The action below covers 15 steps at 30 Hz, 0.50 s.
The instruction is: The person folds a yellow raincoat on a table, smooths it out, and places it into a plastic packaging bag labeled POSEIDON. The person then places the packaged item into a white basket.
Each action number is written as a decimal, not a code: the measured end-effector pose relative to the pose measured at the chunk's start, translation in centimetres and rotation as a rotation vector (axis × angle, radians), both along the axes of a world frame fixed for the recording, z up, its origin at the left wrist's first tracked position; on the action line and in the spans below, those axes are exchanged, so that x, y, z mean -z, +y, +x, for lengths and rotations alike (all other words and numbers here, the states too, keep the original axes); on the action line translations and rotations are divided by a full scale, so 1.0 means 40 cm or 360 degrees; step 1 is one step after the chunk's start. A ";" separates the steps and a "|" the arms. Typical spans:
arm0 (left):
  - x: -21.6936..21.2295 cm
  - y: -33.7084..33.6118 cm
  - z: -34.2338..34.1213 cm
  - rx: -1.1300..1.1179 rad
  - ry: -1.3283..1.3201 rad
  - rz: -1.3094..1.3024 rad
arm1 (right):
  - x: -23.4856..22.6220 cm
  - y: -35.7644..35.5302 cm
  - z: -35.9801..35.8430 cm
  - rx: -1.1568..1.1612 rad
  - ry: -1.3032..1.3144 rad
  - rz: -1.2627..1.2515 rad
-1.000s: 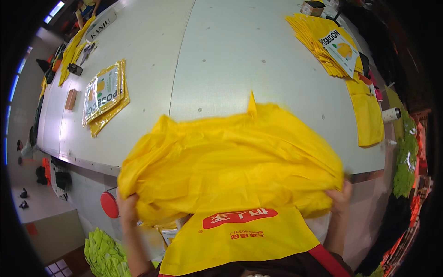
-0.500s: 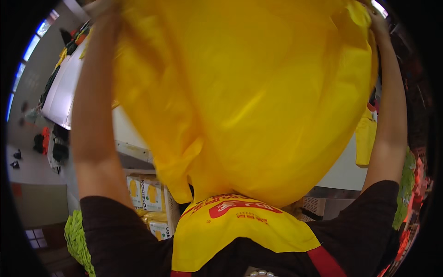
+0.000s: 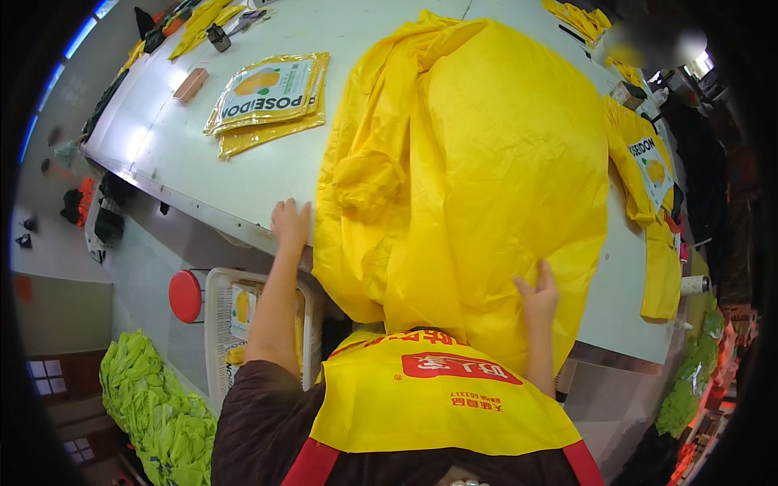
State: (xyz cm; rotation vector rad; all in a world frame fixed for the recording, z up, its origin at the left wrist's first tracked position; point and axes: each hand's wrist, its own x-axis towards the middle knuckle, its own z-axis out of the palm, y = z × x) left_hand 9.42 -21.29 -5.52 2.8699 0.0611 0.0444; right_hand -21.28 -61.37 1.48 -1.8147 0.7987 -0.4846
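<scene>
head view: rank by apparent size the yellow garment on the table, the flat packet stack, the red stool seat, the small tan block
1. yellow garment, under both hands: left hand at its edge, right hand on it
2. flat packet stack
3. red stool seat
4. small tan block

The fisheye view distorts sizes; the seat and block differ in distance.

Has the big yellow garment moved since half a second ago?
Yes. The yellow garment has come down from overhead onto the white table, spread across its near edge.

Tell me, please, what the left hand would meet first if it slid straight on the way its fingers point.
The left hand lies at the table edge, fingers pointing away across it. Bare tabletop comes first; the yellow garment lies close on its right, and the yellow packets sit farther off, slightly left, though depth is unclear.
</scene>
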 end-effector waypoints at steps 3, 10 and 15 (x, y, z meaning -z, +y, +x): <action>0.041 -0.082 -0.050 0.0009 -0.0521 -0.0055 | 0.051 0.079 0.055 -0.0059 0.0349 -0.0391; -0.013 -0.157 -0.056 0.0104 -0.0085 -0.0570 | 0.200 -0.010 0.076 0.0040 0.0552 -0.1062; -0.053 -0.064 -0.044 -0.0005 -0.0040 -0.1028 | 0.198 -0.086 -0.001 0.0081 0.0517 -0.0672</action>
